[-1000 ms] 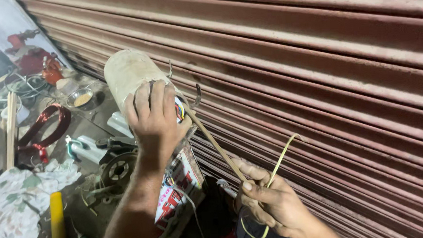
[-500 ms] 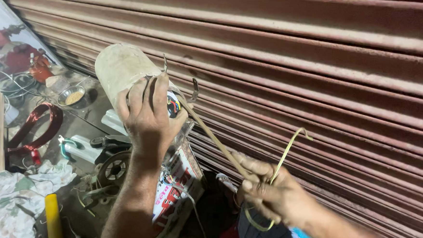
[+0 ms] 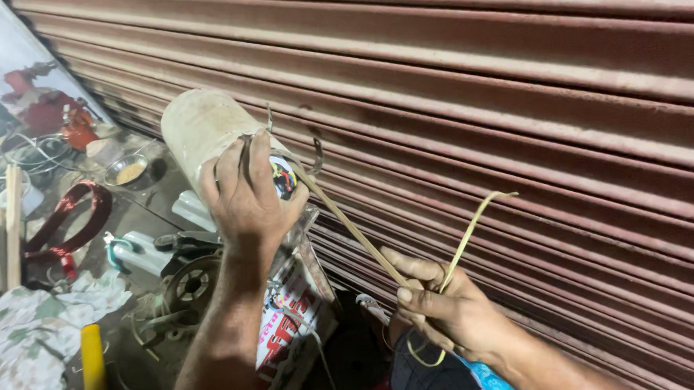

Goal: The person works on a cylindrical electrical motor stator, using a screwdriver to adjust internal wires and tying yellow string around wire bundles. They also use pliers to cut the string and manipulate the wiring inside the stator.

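Observation:
My left hand (image 3: 246, 197) grips the near end of a pale cylindrical motor housing (image 3: 201, 129) held up in front of a metal shutter. A thin yellowish strip (image 3: 357, 234) runs taut from the housing's end down to my right hand (image 3: 446, 308), which pinches it. The strip's free tail (image 3: 475, 220) curls up and to the right above that hand. A dark wire end (image 3: 315, 153) sticks out near the housing.
A reddish-brown rolling shutter (image 3: 517, 115) fills the right and top. On the floor at left lie a red copper wire coil (image 3: 67, 221), a small metal bowl (image 3: 126, 170), a patterned cloth (image 3: 22, 346), a yellow handle (image 3: 93, 373), a round metal part (image 3: 191, 284) and a printed packet (image 3: 290, 324).
The view has shifted, so housing and hands sit further right. My right hand has drawn the strip further out, and its free tail has swung up and to the right.

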{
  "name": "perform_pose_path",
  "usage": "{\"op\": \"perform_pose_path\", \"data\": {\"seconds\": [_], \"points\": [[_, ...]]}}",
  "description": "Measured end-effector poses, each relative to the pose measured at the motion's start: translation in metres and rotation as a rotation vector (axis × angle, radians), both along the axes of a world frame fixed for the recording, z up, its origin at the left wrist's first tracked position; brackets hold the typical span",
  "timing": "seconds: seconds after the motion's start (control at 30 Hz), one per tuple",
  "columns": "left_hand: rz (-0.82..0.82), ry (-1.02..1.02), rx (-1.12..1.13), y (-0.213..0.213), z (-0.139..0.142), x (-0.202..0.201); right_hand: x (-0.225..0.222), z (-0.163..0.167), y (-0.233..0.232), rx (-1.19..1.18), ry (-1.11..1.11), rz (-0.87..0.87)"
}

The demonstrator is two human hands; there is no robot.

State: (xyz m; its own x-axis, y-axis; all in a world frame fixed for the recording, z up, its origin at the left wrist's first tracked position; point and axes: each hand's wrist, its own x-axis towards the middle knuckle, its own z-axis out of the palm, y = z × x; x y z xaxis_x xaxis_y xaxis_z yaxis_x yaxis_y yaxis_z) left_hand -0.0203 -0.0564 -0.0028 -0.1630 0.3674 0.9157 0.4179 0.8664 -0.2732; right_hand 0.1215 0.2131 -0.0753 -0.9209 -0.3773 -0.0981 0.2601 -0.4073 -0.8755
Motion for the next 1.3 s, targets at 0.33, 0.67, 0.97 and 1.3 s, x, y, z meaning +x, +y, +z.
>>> {"op": "perform_pose_path", "data": {"seconds": [0.33,0.67,0.97,1.3], "points": [[0.051,0.012,0.095,0.011,-0.004,-0.002,0.007,0.026,0.005,0.026,0.018,0.080],[0.037,-0.004,0.028,0.012,-0.006,-0.008,-0.077,0.023,0.085,0.508,0.205,0.238],[0.051,-0.013,0.038,0.005,-0.008,-0.009,0.004,0.006,-0.010,0.134,0.042,-0.027],[0.027,-0.030,0.116,0.008,-0.008,-0.007,0.006,0.064,0.010,0.206,0.077,0.142]]}}
